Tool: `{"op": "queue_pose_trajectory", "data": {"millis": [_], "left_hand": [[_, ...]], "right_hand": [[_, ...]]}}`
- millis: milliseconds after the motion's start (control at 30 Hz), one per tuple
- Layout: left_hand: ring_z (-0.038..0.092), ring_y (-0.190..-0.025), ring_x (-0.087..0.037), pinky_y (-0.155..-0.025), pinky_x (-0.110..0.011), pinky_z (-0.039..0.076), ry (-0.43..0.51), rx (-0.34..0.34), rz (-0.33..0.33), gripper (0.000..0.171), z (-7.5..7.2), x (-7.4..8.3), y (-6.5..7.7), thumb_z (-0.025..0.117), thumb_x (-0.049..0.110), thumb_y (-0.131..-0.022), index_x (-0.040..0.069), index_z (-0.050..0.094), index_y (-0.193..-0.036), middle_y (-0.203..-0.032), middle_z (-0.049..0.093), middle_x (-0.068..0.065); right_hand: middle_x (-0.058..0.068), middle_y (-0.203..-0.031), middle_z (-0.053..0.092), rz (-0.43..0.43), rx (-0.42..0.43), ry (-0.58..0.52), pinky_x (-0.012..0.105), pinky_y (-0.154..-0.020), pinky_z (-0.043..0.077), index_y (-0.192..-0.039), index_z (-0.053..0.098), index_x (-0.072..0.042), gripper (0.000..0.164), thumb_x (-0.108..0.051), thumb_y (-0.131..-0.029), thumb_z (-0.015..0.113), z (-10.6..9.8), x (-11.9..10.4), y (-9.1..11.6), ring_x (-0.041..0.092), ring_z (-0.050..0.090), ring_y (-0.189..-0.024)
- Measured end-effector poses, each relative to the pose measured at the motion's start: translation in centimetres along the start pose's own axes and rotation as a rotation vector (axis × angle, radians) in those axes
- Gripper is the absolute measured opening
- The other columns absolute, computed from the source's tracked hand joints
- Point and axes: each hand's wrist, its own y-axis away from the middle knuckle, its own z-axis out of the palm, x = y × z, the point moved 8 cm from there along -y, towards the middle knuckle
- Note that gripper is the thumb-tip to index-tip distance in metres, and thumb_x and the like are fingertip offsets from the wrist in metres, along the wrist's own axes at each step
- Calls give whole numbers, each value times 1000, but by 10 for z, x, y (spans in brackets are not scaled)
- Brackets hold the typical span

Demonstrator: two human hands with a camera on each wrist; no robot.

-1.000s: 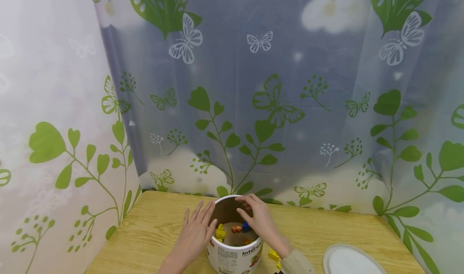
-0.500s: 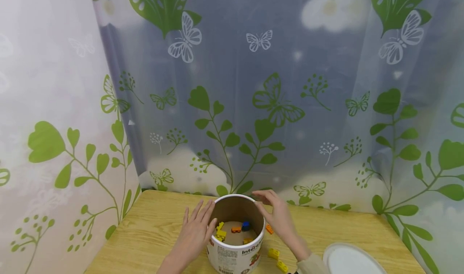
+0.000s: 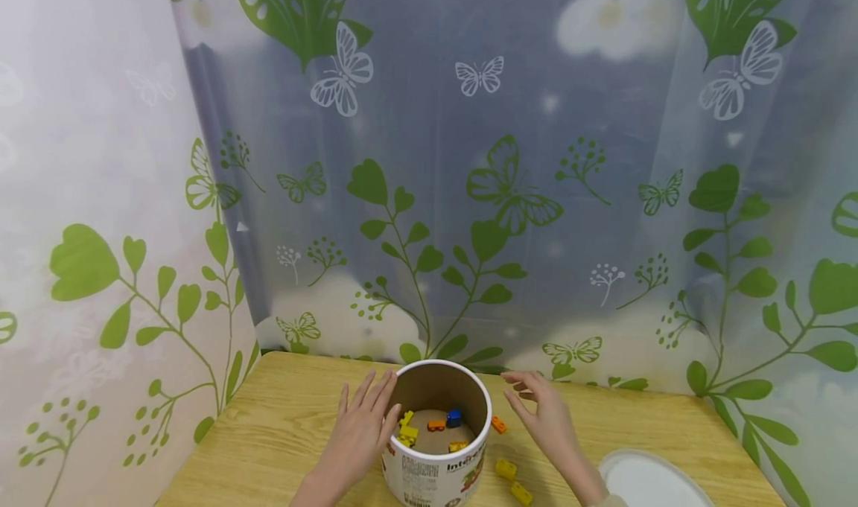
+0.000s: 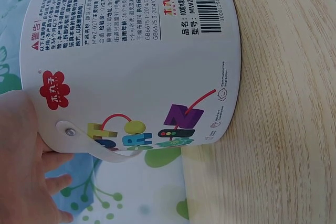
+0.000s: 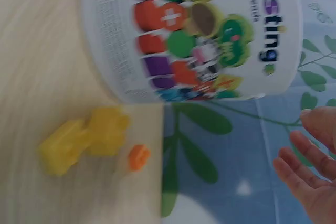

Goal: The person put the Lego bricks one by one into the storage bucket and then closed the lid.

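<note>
Loosely spread hands (image 3: 357, 429) (image 3: 550, 423), left touching smooth cylindrical tub (image 3: 429, 475), right beside it, woodgrain table (image 3: 288, 403)

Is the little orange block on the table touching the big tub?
Apart. The right wrist view shows a strip of bare table between the orange block and the tub.

The bucket (image 4: 136, 66) looks smooth, the yellow blocks (image 3: 506, 469) plastic, the tabletop (image 4: 283, 87) matt wood.

My bare left hand (image 3: 358, 434), its fingers (image 3: 382, 394) straight and slightly spread, thumb apart, my bare right hand (image 3: 546, 419), its fingers loosely bent, thumb apart, a beige fabric sleeve (image 3: 611, 502) below my right wrist (image 3: 578, 468)
</note>
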Motion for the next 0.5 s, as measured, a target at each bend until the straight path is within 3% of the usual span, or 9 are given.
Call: {"op": "queue_pose_trajectory", "data": {"millis": [300,400,500], "left_hand": [[28,-151,-34,-118,-69,17,3,7,2,55,0,1,0,41,39,-109,9,43,-155,-159,43,-7],[28,-151,-33,-118,-69,16,7,8,1,54,-1,1,0,43,38,-109,8,43,-155,-159,43,-7],[29,-151,-33,-118,-69,16,10,8,-1,54,-1,1,0,45,36,-109,9,43,-155,-159,43,-7]], "right_hand": [[-4,-100,71,27,-50,50,36,-74,62,-104,75,-16,28,2,-82,81,3,18,25,17,69,-84],[-6,-99,71,40,-114,49,36,-73,62,-103,75,-16,26,0,-84,80,6,19,33,18,69,-84],[-3,-99,71,-4,-189,47,34,-71,62,-103,74,-13,21,-3,-86,79,12,17,40,20,70,-84]]}}
